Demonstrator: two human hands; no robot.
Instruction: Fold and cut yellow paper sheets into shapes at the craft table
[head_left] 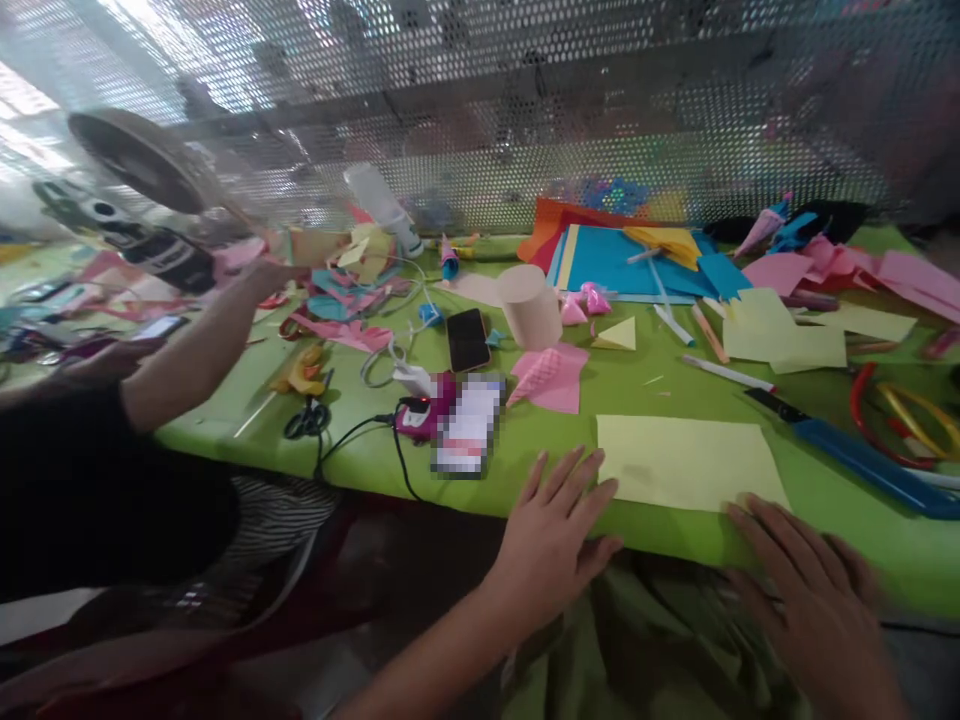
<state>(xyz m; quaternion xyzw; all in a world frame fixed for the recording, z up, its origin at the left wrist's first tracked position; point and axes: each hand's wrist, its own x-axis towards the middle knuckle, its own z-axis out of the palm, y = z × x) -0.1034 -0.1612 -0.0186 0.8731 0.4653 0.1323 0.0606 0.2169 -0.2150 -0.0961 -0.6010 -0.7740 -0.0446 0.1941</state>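
Note:
A flat yellow sheet of paper (pixel 686 462) lies on the green tabletop in front of me. My left hand (pixel 551 525) rests at the table's front edge with fingers spread, its tips by the sheet's left side. On the other side, my right hand (pixel 810 585) is stretched out, fingertips at the sheet's lower right corner. Neither hand grips anything. Right of the sheet lies a utility knife (pixel 862 450) with a blue handle and its dark blade showing. A lit phone (pixel 470 428) lies left of my left hand, beside a purple power strip (pixel 418 418).
Coloured paper sheets (pixel 622 262), a pale cylinder (pixel 529 308) and a dark phone (pixel 468 340) sit farther back. Black scissors (pixel 306 418) lie to the left with cables nearby. Another person's arm (pixel 195 350) reaches over the table there. Tape rolls (pixel 919 418) are at far right.

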